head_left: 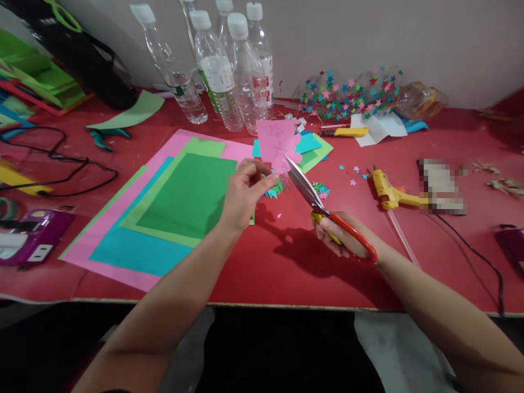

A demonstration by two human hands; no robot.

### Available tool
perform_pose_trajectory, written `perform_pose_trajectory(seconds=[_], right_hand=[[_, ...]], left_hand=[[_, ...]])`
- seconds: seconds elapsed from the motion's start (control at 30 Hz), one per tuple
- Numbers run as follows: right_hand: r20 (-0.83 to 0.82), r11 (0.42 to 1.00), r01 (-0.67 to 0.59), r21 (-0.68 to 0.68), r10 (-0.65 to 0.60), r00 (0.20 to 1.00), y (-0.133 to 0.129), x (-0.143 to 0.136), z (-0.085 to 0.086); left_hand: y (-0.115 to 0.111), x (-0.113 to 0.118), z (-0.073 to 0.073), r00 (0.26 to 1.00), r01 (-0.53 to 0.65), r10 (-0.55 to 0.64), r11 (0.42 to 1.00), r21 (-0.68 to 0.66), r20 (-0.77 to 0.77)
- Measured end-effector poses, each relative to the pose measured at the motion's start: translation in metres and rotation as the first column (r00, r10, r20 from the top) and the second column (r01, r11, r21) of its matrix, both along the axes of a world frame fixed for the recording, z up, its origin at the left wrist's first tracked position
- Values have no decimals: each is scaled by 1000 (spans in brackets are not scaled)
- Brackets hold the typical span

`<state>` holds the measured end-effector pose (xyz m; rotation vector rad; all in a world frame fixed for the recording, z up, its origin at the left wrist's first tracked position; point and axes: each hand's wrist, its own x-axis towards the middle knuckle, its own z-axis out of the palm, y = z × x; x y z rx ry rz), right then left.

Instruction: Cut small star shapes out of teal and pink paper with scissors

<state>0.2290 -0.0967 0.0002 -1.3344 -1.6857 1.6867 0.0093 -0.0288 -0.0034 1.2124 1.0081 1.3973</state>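
Between its thumb and fingers, my left hand (245, 188) pinches the lower edge of a pink sheet of paper (276, 139). Star outlines are drawn on that paper, and its right edge is cut in a ragged line. My right hand (341, 234) grips scissors (305, 185) with red and yellow handles. Their blade tips point up and left, at the paper's lower right corner. Below the paper lie small piles of cut paper stars (321, 189) in green, blue and pink.
Stacked coloured sheets (184, 196) lie at left. Several plastic bottles (249, 76) stand against the wall, beside a star-covered bottle (347, 93). A yellow glue gun (385, 191) with a cord lies at right, and a yellow cutter knife (351, 132) lies behind. A purple device (36, 234) sits far left.
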Motion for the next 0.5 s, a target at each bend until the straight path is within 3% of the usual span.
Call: perform_pose_trajectory(seconds=[0.17, 0.5], right_hand=[[66, 998, 58, -24, -56, 996, -4, -7, 2], [104, 999, 15, -32, -12, 995, -3, -7, 7]], left_hand=[[-11, 10, 3, 987, 118, -103, 986, -119, 121], [-10, 6, 3, 995, 29, -26, 999, -32, 100]])
